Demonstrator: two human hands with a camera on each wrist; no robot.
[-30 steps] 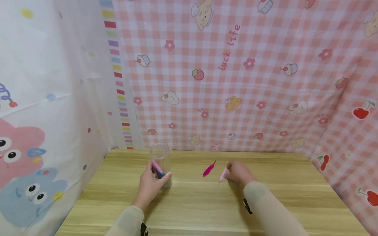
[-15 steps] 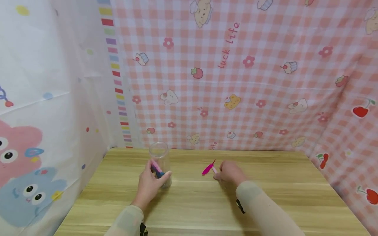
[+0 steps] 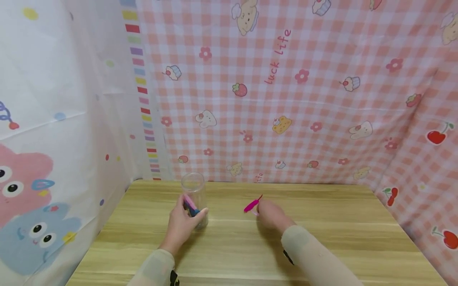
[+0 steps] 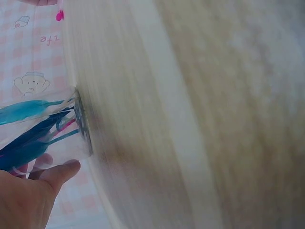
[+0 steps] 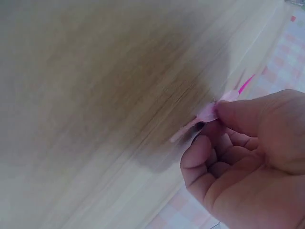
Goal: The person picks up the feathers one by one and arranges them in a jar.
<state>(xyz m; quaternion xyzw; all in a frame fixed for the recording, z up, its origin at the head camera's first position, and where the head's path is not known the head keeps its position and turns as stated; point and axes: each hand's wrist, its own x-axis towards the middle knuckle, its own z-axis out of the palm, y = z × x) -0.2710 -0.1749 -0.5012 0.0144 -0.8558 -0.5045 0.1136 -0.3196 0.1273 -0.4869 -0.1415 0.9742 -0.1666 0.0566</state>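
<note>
At the left of the table stands a clear jar (image 3: pixel 199 194), upright, with my left hand (image 3: pixel 181 225) gripping its lower part between thumb and fingers. Inside it, the left wrist view shows several slim, feather-like pieces on thin stems, mostly blue (image 4: pixel 29 112); a pink one (image 3: pixel 189 201) shows in the head view. My right hand (image 3: pixel 272 214) pinches a pale pink piece (image 5: pixel 207 112) between thumb and fingers, low over the table. Just left of those fingertips lies a magenta piece (image 3: pixel 251 206) with a thin red stem. The right hand hides most of the pale piece in the head view.
The wood-grained table (image 3: pixel 229 250) spans the front. A pink checked cloth (image 3: pixel 229 103) hangs behind its back edge, and a white printed cloth (image 3: pixel 78 131) hangs on the left. Black bands (image 3: pixel 288 257) sit at the wrists.
My right hand has moved left with the pale pink piece, up beside the magenta one. The left hand and the jar have stayed where they were.
</note>
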